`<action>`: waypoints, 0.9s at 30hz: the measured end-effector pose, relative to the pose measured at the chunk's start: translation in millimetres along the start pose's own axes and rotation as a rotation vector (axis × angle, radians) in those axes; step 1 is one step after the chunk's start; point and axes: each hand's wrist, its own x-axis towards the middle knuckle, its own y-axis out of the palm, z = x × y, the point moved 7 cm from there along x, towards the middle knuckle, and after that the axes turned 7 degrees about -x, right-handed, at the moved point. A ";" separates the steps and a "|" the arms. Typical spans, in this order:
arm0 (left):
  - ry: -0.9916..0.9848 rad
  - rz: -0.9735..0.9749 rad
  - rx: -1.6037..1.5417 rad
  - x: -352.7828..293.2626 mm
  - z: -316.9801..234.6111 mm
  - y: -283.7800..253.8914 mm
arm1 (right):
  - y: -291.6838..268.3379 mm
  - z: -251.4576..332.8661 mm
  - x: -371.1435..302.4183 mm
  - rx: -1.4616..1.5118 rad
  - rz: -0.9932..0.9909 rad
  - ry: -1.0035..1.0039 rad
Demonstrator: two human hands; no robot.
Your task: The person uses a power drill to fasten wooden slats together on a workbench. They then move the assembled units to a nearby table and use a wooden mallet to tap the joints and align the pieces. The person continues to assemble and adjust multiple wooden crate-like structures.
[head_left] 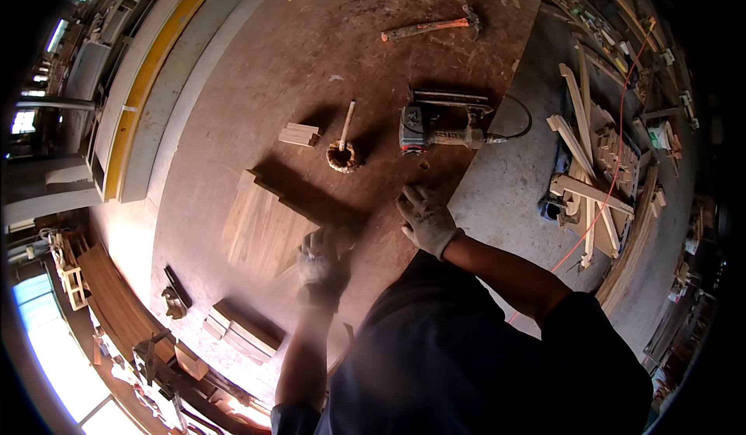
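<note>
My left hand (322, 262), in a pale work glove, is at the right edge of a stack of light brown wooden boards (264, 229) on the brown worktable. Haze and shadow blur its fingers, so I cannot tell whether they grip a board. Gloved too, my right hand (427, 221) is over the table's right edge with fingers apart and slightly bent, holding nothing. Beyond the boards stands a round pot crusted with glue (343, 157), a stick (348, 124) upright in it. Beside it lies a small bundle of wood blocks (299, 134).
A pneumatic nail gun (447, 124) with a dark hose lies right of the pot. Farther off is a hammer (431, 27). Short wood pieces (239, 332) and a dark tool (175, 296) lie at the left. Scrap timber (587, 163) and an orange hose (618, 155) are at the right.
</note>
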 end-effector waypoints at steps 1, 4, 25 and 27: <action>0.006 0.003 0.001 -0.7 0.3 -1.9 | -3.1 3.1 -1.0 0.029 -0.017 -0.011; 0.037 0.047 -0.010 -2.1 -3.7 0.4 | -23.8 -10.4 -12.5 0.130 -0.187 0.032; 0.361 0.075 -0.101 7.4 -49.2 -19.8 | -67.5 -135.0 61.4 -0.179 0.139 0.283; 0.408 -0.028 -0.096 8.8 -16.4 -3.8 | -54.3 -117.0 57.0 -0.146 0.003 0.230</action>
